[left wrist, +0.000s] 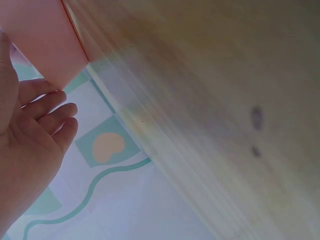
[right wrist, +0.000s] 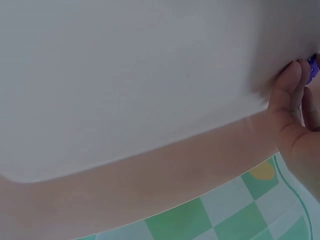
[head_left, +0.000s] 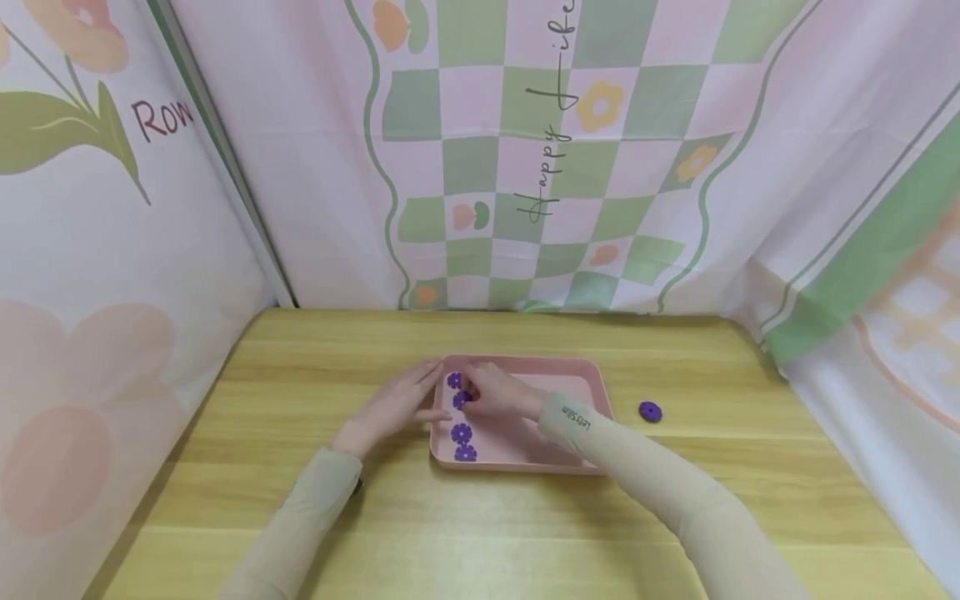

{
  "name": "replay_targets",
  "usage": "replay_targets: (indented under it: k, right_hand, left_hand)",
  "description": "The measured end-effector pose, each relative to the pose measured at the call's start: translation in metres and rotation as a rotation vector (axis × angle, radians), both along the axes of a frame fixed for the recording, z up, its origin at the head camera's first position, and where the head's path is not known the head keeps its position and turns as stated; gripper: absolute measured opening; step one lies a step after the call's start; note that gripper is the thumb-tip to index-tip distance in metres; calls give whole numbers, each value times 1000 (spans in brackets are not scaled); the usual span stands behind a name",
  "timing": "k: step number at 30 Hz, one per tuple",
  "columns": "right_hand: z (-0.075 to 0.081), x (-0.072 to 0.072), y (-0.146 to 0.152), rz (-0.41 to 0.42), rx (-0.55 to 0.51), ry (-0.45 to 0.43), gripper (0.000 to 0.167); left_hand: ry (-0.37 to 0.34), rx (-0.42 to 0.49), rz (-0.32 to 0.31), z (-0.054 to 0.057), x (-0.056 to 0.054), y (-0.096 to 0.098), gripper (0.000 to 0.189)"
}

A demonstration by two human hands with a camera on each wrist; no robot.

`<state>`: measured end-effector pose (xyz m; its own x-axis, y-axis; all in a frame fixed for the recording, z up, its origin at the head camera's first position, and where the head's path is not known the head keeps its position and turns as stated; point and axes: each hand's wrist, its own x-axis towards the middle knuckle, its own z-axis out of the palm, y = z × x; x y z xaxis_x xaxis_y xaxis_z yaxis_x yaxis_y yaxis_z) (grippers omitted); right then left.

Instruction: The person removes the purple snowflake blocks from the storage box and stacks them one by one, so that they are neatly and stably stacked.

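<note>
Now, lower middle of the head view, a purple flower disc [head_left: 460, 402], presumably light, stiff and best held by its edges, is pinched by the right hand [head_left: 495, 392], the tray [head_left: 517, 467] touched by the relaxed left hand [head_left: 396, 402].

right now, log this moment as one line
left hand: touching tray | right hand: pinching purple flower | another flower: on table, right of tray

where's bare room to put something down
Bare table lies before the pink tray between the sleeves, and right of the loose purple flower. Crowded: the tray's left end, with purple flowers, left grip and right grip.
</note>
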<state>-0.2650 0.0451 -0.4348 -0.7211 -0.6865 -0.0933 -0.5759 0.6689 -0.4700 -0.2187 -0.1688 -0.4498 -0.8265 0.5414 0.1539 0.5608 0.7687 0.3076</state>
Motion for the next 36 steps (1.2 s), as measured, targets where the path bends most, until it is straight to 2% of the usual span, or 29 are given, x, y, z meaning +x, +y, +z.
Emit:
replay_targets:
  k: [4,9,24,36]
  right_hand:
    - [1,1,0,-11,-13,-25,51]
    - [0,1,1,-8,-20,-41,36]
    - [0,-2,0,8,-2,-16,27]
    - [2,-4,5,8,53,9,23]
  left_hand:
    - [-9,-8,7,-1,-1,-1,88]
    - [-29,-10,17,-1,-1,0,89]
    - [-36,-4,13,2,1,1,88]
    - [-44,-16,24,1,2,1,90]
